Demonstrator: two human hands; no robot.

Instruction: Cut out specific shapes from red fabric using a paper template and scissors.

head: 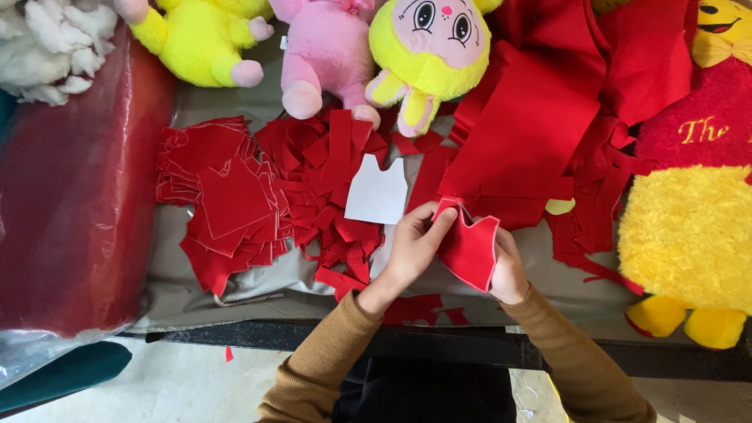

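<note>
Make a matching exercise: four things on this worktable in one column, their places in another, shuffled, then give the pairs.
Things
1. red shaped fabric piece
2. white template
3. stack of cut red pieces
4. pink plush toy

Places
A. far edge of the table, between two yellow toys
B. left part of the table, piled up
C. held between the left hand and the right hand
D. flat on the table, just beyond the hands

Pairs: 1-C, 2-D, 3-B, 4-A

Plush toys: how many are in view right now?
4: yellow plush top left, pink plush beside it, yellow-and-pink plush top centre, big yellow plush at right. Others may be cropped.
</note>
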